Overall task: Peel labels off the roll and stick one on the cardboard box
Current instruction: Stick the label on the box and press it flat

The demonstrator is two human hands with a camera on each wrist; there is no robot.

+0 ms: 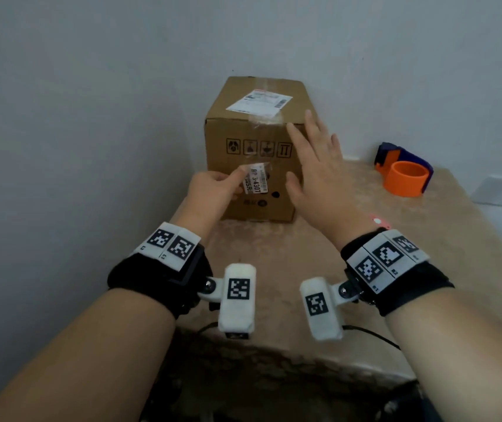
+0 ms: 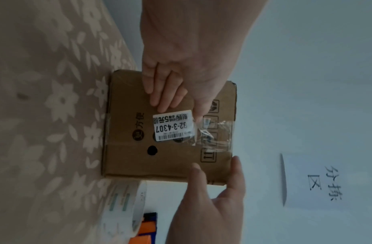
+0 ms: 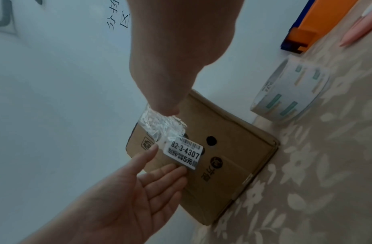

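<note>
Bearing a barcode strip, the bold digits 3-4307 and a line of Chinese print ending in 5元, the small white rectangular paper label [image 1: 255, 180] lies against the front face of the brown corrugated cardboard box [image 1: 245, 141]. It sits below a row of four printed handling symbols and above a round logo and a black dot. Whether the label is fully stuck down cannot be told. A wrinkled strip of clear tape [image 3: 159, 125] runs from the box's top edge down to the label's upper corner.

The left hand [image 1: 213, 190] has its fingers straight and close together, their tips on the box front at the label's left edge, the thumb beside them; it grips nothing. The right hand [image 1: 316, 175] is spread open with fingers apart, raised by the box's right front corner, and contact with the box cannot be made out.

On top of the box is a larger white shipping sticker [image 1: 259, 102]. The box stands on a beige floral-patterned tabletop [image 1: 274, 254] against a pale wall. To its right stand a white roll of labels with green print [image 3: 293, 92], an orange and blue tape dispenser [image 1: 402, 172] and a pink pen [image 3: 360, 28].
</note>
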